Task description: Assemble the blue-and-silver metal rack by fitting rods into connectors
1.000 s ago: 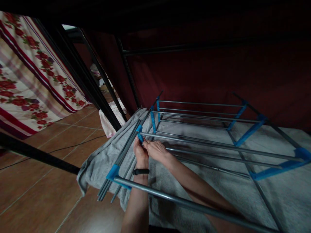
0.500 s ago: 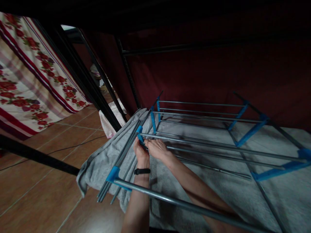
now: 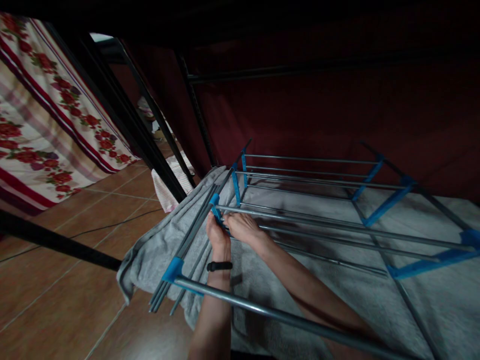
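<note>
A rack frame of grey metal tubes and blue plastic brackets lies on a grey blanket (image 3: 157, 265). My left hand (image 3: 217, 235), a black band on its wrist, is closed round the lower part of a blue bracket (image 3: 215, 206) on the rack's left side. Close against it, my right hand (image 3: 242, 226) has its fingers curled at the end of a metal tube (image 3: 322, 241), where tube and bracket meet. The fingers partly hide that joint. Below my hands, a thicker front tube (image 3: 240, 299) crosses over both forearms from another blue bracket (image 3: 173, 270).
Several loose tubes (image 3: 195, 229) lie along the left side of the blanket. Blue brackets (image 3: 388, 200) join the rack's right side. Black metal posts (image 3: 165, 165) stand at left, with a dark red cloth (image 3: 300, 115) behind. A floral curtain (image 3: 56, 120) hangs over the tiled floor (image 3: 67, 280).
My right hand has dipped very slightly at the bracket joint. My left hand keeps its hold, and the rack stays almost where it was.
</note>
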`<state>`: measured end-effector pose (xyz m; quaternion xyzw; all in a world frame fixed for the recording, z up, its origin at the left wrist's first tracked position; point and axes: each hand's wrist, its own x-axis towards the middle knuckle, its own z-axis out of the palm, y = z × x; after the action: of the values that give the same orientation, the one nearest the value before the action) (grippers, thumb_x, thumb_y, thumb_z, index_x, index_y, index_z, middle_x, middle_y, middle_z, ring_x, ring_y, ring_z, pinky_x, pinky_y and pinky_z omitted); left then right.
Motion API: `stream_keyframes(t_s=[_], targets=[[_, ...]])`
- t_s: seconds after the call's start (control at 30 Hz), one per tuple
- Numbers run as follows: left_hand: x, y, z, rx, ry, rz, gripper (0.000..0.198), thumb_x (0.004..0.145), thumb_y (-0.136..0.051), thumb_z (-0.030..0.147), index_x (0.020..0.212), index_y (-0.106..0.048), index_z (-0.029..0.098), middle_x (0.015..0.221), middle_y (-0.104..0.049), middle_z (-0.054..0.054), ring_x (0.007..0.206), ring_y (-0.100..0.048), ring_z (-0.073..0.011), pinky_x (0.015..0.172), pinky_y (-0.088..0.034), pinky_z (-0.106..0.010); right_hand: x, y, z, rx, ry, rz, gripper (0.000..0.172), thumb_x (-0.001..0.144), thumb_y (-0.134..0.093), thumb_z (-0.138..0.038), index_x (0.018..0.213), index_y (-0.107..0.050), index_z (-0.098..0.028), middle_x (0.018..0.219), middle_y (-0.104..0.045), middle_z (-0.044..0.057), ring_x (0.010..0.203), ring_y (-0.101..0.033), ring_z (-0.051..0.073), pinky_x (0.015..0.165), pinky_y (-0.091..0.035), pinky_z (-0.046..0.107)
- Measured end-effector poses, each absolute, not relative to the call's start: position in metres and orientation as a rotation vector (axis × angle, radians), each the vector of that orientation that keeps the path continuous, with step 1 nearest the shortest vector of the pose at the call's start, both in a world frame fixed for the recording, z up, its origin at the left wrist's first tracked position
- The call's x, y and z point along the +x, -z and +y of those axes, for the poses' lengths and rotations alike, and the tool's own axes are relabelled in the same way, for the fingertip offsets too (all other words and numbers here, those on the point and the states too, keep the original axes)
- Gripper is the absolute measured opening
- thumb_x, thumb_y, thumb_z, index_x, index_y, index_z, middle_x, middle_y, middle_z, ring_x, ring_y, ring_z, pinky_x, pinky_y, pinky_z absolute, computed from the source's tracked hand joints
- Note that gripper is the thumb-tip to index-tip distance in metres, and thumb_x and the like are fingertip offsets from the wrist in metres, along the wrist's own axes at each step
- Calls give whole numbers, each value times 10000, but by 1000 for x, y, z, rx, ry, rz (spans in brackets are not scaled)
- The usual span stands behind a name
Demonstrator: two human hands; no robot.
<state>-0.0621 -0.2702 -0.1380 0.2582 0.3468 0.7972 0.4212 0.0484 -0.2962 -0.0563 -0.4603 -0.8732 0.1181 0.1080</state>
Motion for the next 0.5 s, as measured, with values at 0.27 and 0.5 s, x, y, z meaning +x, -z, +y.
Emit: stream_keyframes(t_s=[0.27, 0.5], targets=[[-59, 136, -272, 643, -2016, 874, 323, 906, -646, 536, 792, -648, 233, 713, -626, 13, 636, -556, -119, 677, -501, -260, 47, 54, -294, -1381, -365, -2557, 362, 1056, -355, -258, 1200, -673, -161, 1163, -736, 149, 1087, -696, 252, 915, -520, 346], [-55, 130, -276, 579, -2011, 925, 327, 943, -601, 505, 802, -604, 210, 717, -596, 16, 641, -518, -121, 667, -483, -255, 43, 51, -295, -1400, -366, -2534, 372, 1051, -377, -288, 1217, -679, -147, 1141, -739, 162, 1074, -700, 256, 905, -528, 347]])
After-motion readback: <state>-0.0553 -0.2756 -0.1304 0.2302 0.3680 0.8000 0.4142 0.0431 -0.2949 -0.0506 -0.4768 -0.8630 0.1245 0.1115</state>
